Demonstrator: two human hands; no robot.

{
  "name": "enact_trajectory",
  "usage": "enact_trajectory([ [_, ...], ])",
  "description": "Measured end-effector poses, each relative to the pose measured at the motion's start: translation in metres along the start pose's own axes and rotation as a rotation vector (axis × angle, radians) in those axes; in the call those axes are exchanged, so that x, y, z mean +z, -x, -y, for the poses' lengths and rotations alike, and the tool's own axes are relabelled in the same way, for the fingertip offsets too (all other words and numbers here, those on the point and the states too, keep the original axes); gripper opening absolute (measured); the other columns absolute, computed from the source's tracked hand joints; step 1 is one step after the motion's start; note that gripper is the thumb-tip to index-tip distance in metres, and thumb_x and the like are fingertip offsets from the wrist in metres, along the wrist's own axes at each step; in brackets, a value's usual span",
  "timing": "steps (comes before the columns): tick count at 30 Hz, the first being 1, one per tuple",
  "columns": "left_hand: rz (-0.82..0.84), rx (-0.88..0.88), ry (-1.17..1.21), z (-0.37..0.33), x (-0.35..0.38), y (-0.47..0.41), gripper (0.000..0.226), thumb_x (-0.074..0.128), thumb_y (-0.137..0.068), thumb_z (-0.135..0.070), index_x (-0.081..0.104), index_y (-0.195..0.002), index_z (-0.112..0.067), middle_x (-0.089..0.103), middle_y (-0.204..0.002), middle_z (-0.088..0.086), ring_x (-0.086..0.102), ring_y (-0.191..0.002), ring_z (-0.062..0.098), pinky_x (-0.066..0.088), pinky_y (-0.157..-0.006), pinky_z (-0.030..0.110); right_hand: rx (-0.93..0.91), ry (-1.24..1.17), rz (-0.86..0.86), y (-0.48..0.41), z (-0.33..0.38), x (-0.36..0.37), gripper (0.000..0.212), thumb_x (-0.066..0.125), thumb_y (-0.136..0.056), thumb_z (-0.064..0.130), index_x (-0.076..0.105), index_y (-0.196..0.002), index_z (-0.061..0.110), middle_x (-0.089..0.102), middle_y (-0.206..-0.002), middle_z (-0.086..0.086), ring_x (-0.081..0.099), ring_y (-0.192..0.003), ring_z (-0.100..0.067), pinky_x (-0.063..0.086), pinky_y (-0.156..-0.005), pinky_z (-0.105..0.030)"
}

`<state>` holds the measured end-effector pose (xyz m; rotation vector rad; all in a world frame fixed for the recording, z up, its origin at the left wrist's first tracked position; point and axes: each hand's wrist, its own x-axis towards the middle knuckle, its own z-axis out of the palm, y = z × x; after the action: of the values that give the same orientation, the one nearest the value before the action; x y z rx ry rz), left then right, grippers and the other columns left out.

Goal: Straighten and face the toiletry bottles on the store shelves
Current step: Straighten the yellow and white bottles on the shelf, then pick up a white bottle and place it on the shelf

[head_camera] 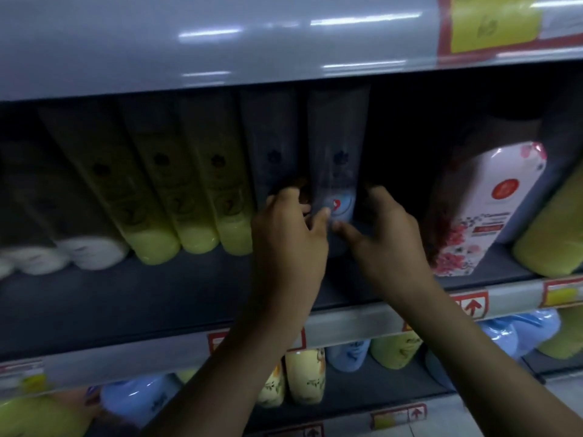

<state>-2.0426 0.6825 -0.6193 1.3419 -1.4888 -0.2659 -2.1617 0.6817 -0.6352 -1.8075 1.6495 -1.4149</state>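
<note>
Both forearms extend from 6 o'clock onto the shelf [157,294]. Left hand [290,234] and right hand [385,234] curl fingers round an upright blue bottle [339,165] at centre, thumbs in front; yellow bottles [195,190] stand at 9 o'clock.

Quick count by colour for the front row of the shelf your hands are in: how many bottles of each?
White bottles: 3, leftmost cut off by the frame
Yellow-green bottles: 4, three left of the hands, one far right
Blue bottles: 2, the right one gripped by left hand and right hand
Pink floral bottle: 1
Total: 10
</note>
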Motion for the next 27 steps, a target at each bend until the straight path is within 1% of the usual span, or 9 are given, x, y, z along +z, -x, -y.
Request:
enact_trajectory([
  [3, -0.029, 0.041, -0.063, 0.006, 0.000, -0.002, 0.016, 0.070, -0.083, -0.021, 0.066, -0.094, -0.011, 0.067, -0.090, 0.005, 0.066, -0.082, 0.020, 0.056, -0.068, 0.035, 0.019, 0.027, 0.014, -0.008, 0.001, 0.009, 0.034, 0.070, -0.084, 0.013, 0.057, -0.115, 0.006, 0.065, -0.105, -0.002, 0.057, -0.094, -0.007, 0.038, -0.072, -0.008],
  [5, 0.000, 0.082, -0.056, 0.009, 0.000, 0.000, 0.019, 0.068, -0.083, -0.020, 0.067, -0.099, -0.011, 0.068, -0.094, 0.007, 0.067, -0.085, 0.022, 0.057, -0.070, 0.038, 0.038, 0.034, 0.036, -0.013, -0.001, 0.013, 0.034, 0.067, -0.086, 0.014, 0.056, -0.116, 0.004, 0.066, -0.111, -0.007, 0.061, -0.102, -0.017, 0.041, -0.076, -0.014],
  [9, 0.073, 0.171, -0.063, 0.014, -0.005, 0.001, 0.024, 0.063, -0.082, -0.023, 0.066, -0.103, -0.013, 0.070, -0.098, 0.006, 0.067, -0.089, 0.021, 0.057, -0.074, 0.036, 0.069, 0.046, 0.096, -0.021, -0.005, 0.012, 0.039, 0.067, -0.083, 0.015, 0.056, -0.120, 0.007, 0.066, -0.116, -0.008, 0.061, -0.109, -0.022, 0.049, -0.091, -0.030],
  [11, 0.090, 0.228, -0.148, 0.008, -0.015, 0.002, 0.022, 0.061, -0.084, -0.020, 0.066, -0.104, -0.013, 0.069, -0.098, 0.006, 0.066, -0.087, 0.023, 0.055, -0.072, 0.035, 0.067, 0.098, 0.106, -0.015, 0.004, 0.005, 0.040, 0.066, -0.082, 0.015, 0.055, -0.120, 0.007, 0.066, -0.116, -0.011, 0.061, -0.110, -0.027, 0.048, -0.092, -0.032],
  [14, 0.153, 0.231, -0.372, -0.004, -0.034, 0.013, 0.029, 0.061, -0.086, -0.016, 0.059, -0.115, -0.012, 0.062, -0.107, 0.011, 0.057, -0.098, 0.031, 0.046, -0.077, 0.037, -0.092, 0.269, 0.082, 0.011, 0.029, -0.015, 0.043, 0.062, -0.078, 0.006, 0.055, -0.121, 0.004, 0.062, -0.116, -0.016, 0.058, -0.108, -0.033, 0.039, -0.088, -0.027],
  [16, 0.210, 0.251, -0.488, -0.018, -0.048, 0.028, 0.034, 0.063, -0.084, -0.017, 0.057, -0.117, -0.010, 0.060, -0.108, 0.013, 0.055, -0.100, 0.034, 0.047, -0.078, 0.039, -0.174, 0.360, 0.160, 0.038, 0.045, -0.041, 0.045, 0.055, -0.078, 0.013, 0.057, -0.123, 0.012, 0.059, -0.118, -0.010, 0.056, -0.109, -0.030, 0.045, -0.092, -0.033],
  [21, 0.409, 0.418, -0.722, -0.080, -0.074, 0.058, 0.031, 0.066, -0.077, -0.025, 0.066, -0.102, -0.007, 0.065, -0.090, 0.013, 0.059, -0.087, 0.036, 0.054, -0.069, 0.046, -0.117, 0.616, 0.147, 0.093, 0.066, -0.118, 0.028, 0.054, -0.085, 0.025, 0.058, -0.113, 0.022, 0.056, -0.115, -0.003, 0.056, -0.106, -0.030, 0.050, -0.071, -0.039],
  [24, 0.464, 0.575, -0.689, -0.146, -0.078, 0.056, 0.026, 0.061, -0.075, -0.030, 0.065, -0.094, -0.013, 0.065, -0.084, 0.006, 0.061, -0.082, 0.031, 0.055, -0.065, 0.042, -0.129, 0.773, 0.101, 0.090, 0.090, -0.181, 0.031, 0.050, -0.090, 0.030, 0.053, -0.120, 0.024, 0.050, -0.128, 0.001, 0.052, -0.116, -0.027, 0.050, -0.080, -0.038],
  [27, 0.468, 0.734, -0.628, -0.221, -0.072, 0.048, 0.021, 0.064, -0.078, -0.032, 0.061, -0.097, -0.023, 0.061, -0.086, -0.002, 0.060, -0.085, 0.024, 0.052, -0.067, 0.036, -0.117, 0.869, 0.036, 0.071, 0.117, -0.248, 0.030, 0.049, -0.091, 0.033, 0.050, -0.120, 0.025, 0.048, -0.125, 0.001, 0.049, -0.117, -0.025, 0.049, -0.080, -0.037],
])
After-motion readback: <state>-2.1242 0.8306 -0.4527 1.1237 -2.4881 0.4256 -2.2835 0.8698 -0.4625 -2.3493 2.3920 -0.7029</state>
